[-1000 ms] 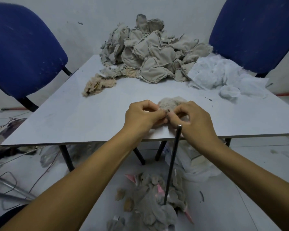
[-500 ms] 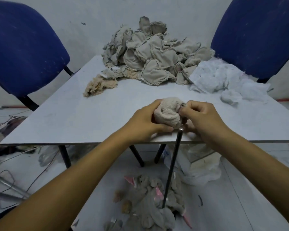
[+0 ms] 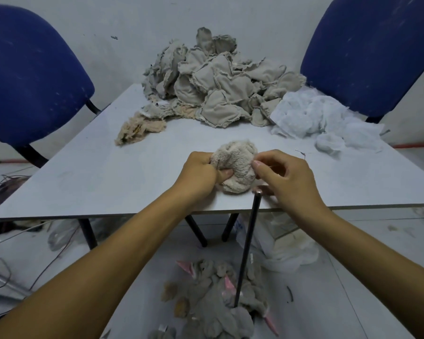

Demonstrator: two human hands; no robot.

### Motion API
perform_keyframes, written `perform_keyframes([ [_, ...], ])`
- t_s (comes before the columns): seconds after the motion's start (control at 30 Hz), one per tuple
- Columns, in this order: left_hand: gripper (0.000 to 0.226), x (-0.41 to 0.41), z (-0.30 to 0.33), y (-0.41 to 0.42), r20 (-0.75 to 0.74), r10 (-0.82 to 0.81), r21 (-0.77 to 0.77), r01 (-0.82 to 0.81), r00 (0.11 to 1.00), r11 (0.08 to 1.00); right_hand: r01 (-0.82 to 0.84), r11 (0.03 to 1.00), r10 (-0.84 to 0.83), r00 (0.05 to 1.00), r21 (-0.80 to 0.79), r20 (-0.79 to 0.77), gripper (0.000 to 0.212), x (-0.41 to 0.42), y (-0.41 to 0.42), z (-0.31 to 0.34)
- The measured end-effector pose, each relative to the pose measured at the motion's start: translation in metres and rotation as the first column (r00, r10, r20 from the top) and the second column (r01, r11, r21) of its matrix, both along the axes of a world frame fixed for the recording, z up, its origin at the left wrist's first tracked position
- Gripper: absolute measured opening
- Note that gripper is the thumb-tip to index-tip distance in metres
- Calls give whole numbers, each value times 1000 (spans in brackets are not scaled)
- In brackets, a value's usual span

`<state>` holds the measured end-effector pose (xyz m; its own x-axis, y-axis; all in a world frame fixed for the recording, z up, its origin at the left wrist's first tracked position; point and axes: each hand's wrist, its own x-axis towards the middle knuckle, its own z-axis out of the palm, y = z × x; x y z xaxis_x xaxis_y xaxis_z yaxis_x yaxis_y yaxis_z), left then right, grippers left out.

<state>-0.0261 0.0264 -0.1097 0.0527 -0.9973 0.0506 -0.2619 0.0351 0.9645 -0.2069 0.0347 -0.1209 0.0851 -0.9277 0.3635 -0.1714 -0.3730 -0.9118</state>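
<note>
A beige fluffy ball [image 3: 235,167] sits on the table [image 3: 108,182] near its front edge, between both hands. The left hand [image 3: 201,177] grips it from 9 o'clock, thumb dug in. The right hand [image 3: 287,179], at 3 o'clock, pinches its edge.

This looks like a small, plain workroom where soft cloth things are made by hand. A big pile of grey cloth pieces [image 3: 220,94] sits at the top middle, on a flat grey table [image 3: 108,179]. White fluff [image 3: 323,118] lies to its right and tan scraps [image 3: 137,129] to its left. A fluffy cloth ball [image 3: 235,167] is in the middle. More grey pieces lie in a heap [image 3: 213,297] on the floor [image 3: 353,277] at the bottom. Loose wires [image 3: 0,272] trail at the lower left. The wall [image 3: 132,25] at the top is bare and marked.
</note>
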Motion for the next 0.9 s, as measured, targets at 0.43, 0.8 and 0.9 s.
perform_keyframes([
  [0.43, 14, 6, -1, 1, 70, -72, -21, 74, 995, 997, -82, 996, 83, 996, 34, -24, 18, 0, -2, 4],
  [0.8, 28, 17, 10, -10, -29, -9, 168, 14, 1000, 986, -71, 996, 63, 988, 59, 138, 18, -1, -7, 2],
  [0.9, 29, 18, 7, -12, -50, 46, 188, -36, 998, 982, -27, 994, 19, 996, -102, -82, 18, -2, -5, -2],
])
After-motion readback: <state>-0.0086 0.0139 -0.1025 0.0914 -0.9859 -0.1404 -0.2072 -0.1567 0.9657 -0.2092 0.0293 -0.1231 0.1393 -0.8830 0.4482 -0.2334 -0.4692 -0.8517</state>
